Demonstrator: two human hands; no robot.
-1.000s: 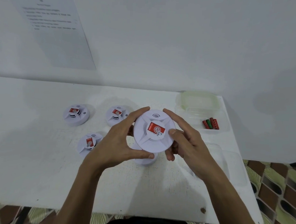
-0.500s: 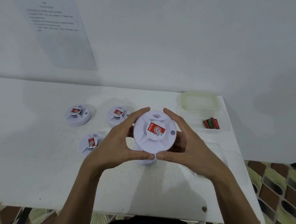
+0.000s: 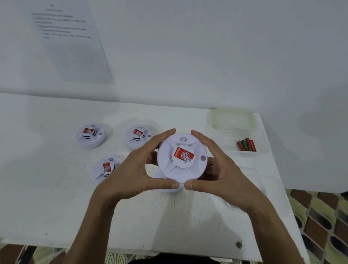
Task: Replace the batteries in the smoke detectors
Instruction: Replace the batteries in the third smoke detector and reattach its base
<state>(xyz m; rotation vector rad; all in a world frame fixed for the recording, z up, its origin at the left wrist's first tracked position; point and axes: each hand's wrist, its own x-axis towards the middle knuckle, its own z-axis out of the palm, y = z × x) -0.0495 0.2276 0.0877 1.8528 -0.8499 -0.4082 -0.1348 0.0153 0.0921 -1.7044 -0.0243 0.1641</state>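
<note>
A round white smoke detector [image 3: 181, 157] with a red label is held above the white table [image 3: 43, 195]. My left hand [image 3: 138, 170] grips its left rim and my right hand [image 3: 217, 173] grips its right rim, thumbs meeting under its near edge. Another white piece [image 3: 170, 190] lies on the table beneath it, mostly hidden. Three more detectors rest on the table: one at far left [image 3: 90, 135], one behind my left hand [image 3: 138, 136], one nearer [image 3: 105, 168]. Red and green batteries [image 3: 246, 145] lie in a clear container [image 3: 261, 151] at the right.
A pale green lid [image 3: 232, 118] sits at the table's back right corner. A second clear tray [image 3: 267, 190] lies near the right edge. A printed sheet [image 3: 69, 35] hangs on the wall. Patterned floor shows past the table's right edge.
My right thumb has come down from the detector's face to its near edge, meeting my left thumb. The detector has turned slightly clockwise in my hands.
</note>
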